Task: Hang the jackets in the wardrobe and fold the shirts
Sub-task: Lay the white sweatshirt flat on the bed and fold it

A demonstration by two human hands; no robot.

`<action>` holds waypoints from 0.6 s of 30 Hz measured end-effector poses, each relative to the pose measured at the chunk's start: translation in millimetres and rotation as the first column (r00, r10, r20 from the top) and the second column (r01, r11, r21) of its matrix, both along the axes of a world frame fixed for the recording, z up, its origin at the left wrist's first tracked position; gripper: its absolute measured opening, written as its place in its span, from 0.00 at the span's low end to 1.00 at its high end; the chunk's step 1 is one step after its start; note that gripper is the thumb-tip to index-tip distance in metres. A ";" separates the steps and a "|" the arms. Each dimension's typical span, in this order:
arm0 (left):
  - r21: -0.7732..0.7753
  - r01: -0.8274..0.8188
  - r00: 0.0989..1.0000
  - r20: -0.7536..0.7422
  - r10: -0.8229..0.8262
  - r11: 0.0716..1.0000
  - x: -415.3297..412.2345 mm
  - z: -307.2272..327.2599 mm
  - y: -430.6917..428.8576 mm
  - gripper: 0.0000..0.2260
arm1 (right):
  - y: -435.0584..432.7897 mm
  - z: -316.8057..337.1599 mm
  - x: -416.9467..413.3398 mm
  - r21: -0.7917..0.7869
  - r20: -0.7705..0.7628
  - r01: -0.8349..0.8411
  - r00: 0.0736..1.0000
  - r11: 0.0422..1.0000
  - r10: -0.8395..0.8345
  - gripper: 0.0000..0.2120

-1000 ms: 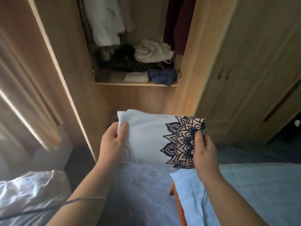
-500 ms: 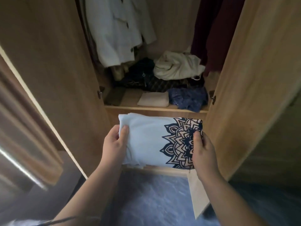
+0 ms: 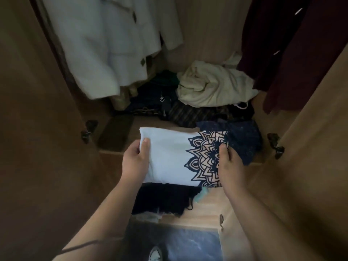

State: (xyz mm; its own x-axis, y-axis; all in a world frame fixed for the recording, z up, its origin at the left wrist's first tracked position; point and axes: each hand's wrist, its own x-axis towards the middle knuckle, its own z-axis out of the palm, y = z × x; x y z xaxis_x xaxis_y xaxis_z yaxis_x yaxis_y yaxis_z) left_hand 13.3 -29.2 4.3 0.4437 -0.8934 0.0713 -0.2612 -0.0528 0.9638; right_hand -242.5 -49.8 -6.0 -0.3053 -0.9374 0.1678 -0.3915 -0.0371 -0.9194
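Note:
I hold a folded light-blue shirt (image 3: 169, 157) with a dark mandala print flat over the front of the wardrobe shelf (image 3: 113, 154). My left hand (image 3: 134, 162) grips its left edge, thumb on top. My right hand (image 3: 228, 164) grips the printed right edge, thumb on top. A white jacket (image 3: 105, 46) hangs at the upper left inside the wardrobe, and a dark maroon garment (image 3: 286, 51) hangs at the upper right.
The shelf holds a crumpled cream cloth (image 3: 212, 87), dark clothes (image 3: 162, 102) and a navy cloth (image 3: 243, 138). Open wardrobe doors (image 3: 37, 129) flank both sides. A dark fringed cloth (image 3: 165, 198) lies on a lower ledge below the shirt. Blue floor (image 3: 188, 245) lies underneath.
I have come closer to the wardrobe and carried the folded shirt forward, from in front of the lower panel to over the shelf's front edge. Both hands keep their grip.

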 end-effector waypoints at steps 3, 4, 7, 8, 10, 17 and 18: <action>0.032 0.029 0.999 0.027 -0.030 0.999 19.8 -7.0 -72.9 0.15 | -58.7 -8.4 18.3 0.018 -0.004 0.030 1.000 0.999 -0.030 0.21; 0.048 0.036 0.999 0.039 -0.038 0.998 25.4 -7.3 -96.1 0.16 | -77.2 -9.0 23.7 0.021 -0.018 0.040 0.999 0.999 -0.039 0.23; 0.093 0.054 0.996 0.062 -0.059 0.994 36.0 -9.6 -160.9 0.18 | -131.4 -7.8 35.5 0.056 -0.067 0.055 0.996 0.997 -0.052 0.24; 0.110 0.052 0.996 0.063 -0.059 0.993 37.8 -10.4 -178.4 0.18 | -148.1 -6.2 37.1 0.071 -0.080 0.058 0.995 0.996 -0.052 0.24; 0.143 0.055 0.995 0.072 -0.065 0.988 40.8 -12.7 -209.5 0.18 | -180.0 -3.1 37.7 0.084 -0.107 0.064 0.993 0.994 -0.055 0.22; 0.385 0.046 0.911 0.362 -0.197 0.922 39.3 -51.7 -261.2 0.23 | -238.1 -40.4 40.7 0.343 -0.300 0.037 0.951 0.939 0.073 0.23; 0.443 0.036 0.903 0.369 -0.219 0.896 37.2 -60.6 -259.5 0.23 | -239.0 -49.0 41.0 0.386 -0.308 0.025 0.946 0.922 0.103 0.23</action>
State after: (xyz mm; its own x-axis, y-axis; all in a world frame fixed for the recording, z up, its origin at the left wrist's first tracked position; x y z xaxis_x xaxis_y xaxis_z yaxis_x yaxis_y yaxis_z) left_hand 50.4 -288.7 -56.3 0.3380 -0.9249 -0.1740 -0.6500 -0.3631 0.6675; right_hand -201.5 -288.8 -54.9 -0.2579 -0.9584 -0.1224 -0.6688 0.2685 -0.6933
